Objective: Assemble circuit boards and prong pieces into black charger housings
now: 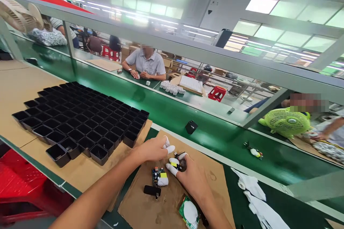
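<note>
The thumb and a fingertip of the right hand (pixel 193 177), both in white finger covers (pixel 172 169), are closed to a narrow pinch on a small circuit board with a yellow block and a white blob (pixel 174 163). This hand reaches up from the lower right, its back towards the camera and its thumb pointing left. The left hand (pixel 154 149) comes in from the lower left, forearm slanting across, palm down and knuckles bent, two white-covered fingertips slightly parted just beside the held board; whether they grip anything, I cannot tell.

The held board is above a brown cardboard sheet (pixel 142 209). On the sheet, left of the right hand, lies a second circuit board with a yellow block and white lump (pixel 159 177), with a flat black rectangular piece (pixel 152 190) just below it. Near the right forearm lies a green board bearing a white oval patch (pixel 190 212).

Farther left stand rows of open black square cups (pixel 80 114); to the right lie crumpled white fabric gloves (pixel 252 186). Beyond runs a glossy green belt (pixel 163 111).
</note>
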The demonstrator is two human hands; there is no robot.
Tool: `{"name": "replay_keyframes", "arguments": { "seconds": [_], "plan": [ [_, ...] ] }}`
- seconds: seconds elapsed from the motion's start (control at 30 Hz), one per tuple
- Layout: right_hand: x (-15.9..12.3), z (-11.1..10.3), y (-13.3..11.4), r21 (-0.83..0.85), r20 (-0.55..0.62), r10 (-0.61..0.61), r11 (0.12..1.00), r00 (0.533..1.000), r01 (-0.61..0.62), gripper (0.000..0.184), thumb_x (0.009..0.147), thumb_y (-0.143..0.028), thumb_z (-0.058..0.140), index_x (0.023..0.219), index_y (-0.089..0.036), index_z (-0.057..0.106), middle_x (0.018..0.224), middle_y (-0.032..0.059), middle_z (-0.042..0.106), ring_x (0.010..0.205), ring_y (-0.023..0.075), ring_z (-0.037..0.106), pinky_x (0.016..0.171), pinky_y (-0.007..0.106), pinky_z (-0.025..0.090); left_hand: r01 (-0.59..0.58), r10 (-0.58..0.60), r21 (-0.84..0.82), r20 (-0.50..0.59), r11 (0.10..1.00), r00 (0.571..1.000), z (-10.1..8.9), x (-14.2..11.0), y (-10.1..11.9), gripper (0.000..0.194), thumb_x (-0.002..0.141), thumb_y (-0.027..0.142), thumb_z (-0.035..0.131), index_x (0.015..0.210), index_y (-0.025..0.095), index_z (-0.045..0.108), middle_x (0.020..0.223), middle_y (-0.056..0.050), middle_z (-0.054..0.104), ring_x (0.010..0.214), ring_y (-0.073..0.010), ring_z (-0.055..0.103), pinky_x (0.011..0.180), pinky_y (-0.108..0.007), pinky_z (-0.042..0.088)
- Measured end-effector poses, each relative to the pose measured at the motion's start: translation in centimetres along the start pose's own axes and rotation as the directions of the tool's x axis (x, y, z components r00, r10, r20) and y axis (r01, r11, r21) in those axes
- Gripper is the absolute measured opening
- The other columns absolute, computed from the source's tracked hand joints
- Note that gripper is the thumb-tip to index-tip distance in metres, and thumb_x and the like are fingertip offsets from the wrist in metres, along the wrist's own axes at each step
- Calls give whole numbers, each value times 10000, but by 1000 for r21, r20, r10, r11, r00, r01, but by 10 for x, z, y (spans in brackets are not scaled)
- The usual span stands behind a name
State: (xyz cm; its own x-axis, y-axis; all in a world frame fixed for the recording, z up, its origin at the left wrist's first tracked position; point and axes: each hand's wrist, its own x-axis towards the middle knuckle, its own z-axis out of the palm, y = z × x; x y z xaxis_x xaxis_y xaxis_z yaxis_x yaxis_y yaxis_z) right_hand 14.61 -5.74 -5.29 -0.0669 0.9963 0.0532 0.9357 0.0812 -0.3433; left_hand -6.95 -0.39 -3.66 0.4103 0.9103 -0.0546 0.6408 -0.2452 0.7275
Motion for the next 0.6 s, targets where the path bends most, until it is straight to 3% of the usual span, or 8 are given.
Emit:
{"name": "replay_keyframes", "arguments": {
  "seconds": [0.1, 0.2, 0.27, 0.37, 0.47, 0.53, 0.6],
  "plan": [
    [1, -7, 6, 47, 36, -43, 998, 998, 42, 153, 877, -322, 788, 1006, -257, 738, 988, 65, 822, 887, 308, 764, 734, 343, 446, 95, -51, 161, -259, 982, 964, -14, -39, 5, 195, 1114, 385, 599, 1120, 209, 681, 1168, -150, 754, 1098, -350, 708, 1011, -504, 553],
    [0, -12, 14, 104, 26, -65, 993, 998, 62, 267, 819, -223, 770, 1086, -234, 777, 1064, 96, 806, 969, 333, 745, 809, 375, 465, 240, -87, 291, -454, 926, 887, -21, -78, -6, 260, 1101, 376, 555, 1170, 157, 678, 1297, -264, 670, 1225, -485, 605, 1079, -670, 462],
    [-1, -12, 19, 167, 13, -70, 984, 997, 67, 241, 819, -254, 790, 1058, -226, 797, 1058, 107, 795, 1009, 344, 733, 858, 396, 478, 297, -20, 427, -543, 854, 840, -20, -94, -20, 241, 1084, 367, 572, 1096, 160, 694, 1237, -265, 666, 1182, -492, 592, 1021, -668, 484],
    [2, -12, 25, 298, 0, -58, 953, 998, 55, 183, 794, -322, 845, 950, -234, 806, 1004, 97, 799, 1000, 338, 730, 893, 409, 509, 267, 99, 549, -547, 792, 831, -13, -102, -37, 123, 1012, 179, 578, 995, 186, 700, 1222, -247, 677, 1180, -470, 600, 986, -642, 514],
    [3, -18, 31, 479, 4, -31, 877, 1000, 26, 319, 771, -454, 893, 983, -227, 822, 1008, 96, 829, 942, 321, 750, 872, 418, 568, 175, 163, 561, -500, 809, 851, -5, -99, -36, 180, 986, 91, 555, 971, 207, 692, 1251, -218, 672, 1275, -460, 580, 1020, -626, 528],
    [-1, -28, 35, 611, 8, -26, 791, 1000, 16, 458, 796, -595, 889, 1059, -223, 841, 1047, 102, 850, 932, 309, 768, 871, 422, 606, 27, 233, 535, -412, 845, 881, -3, -93, -28, 152, 1013, 125, 576, 988, 232, 681, 1266, -164, 659, 1260, -397, 604, 1005, -538, 566],
    [-9, -40, 38, 720, 8, -28, 694, 1000, 14, 562, 817, -699, 884, 1121, -228, 854, 1057, 99, 862, 955, 305, 779, 884, 421, 630, -191, 311, 403, -259, 895, 914, -3, -81, -17, 128, 1031, 151, 592, 991, 250, 664, 1250, -109, 640, 1168, -315, 649, 976, -444, 593]
  ]
}}
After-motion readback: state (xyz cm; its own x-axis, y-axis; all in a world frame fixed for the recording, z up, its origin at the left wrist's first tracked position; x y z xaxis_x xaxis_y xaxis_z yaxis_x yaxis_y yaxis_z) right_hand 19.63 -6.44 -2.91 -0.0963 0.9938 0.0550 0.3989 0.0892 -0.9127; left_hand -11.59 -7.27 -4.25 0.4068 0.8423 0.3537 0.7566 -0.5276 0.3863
